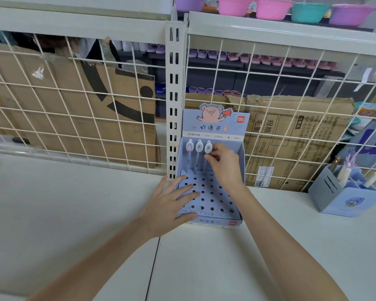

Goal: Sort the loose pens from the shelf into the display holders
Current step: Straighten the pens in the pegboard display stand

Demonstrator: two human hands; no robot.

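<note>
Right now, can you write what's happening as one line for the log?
step: placing pen | right hand: pinching third pen in back row | left hand: flat on display holder | pens standing: three

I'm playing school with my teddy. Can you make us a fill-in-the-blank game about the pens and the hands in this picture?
1. The blue display box holds ____ pens standing in its back row.
2. The right hand pinches the pen farthest to the ____ of that row.
3. The left hand rests with ____ fingers on the box.
4. The cartoon animal on the box's card is a ____.

Missing words: three; right; straight; pig
</note>
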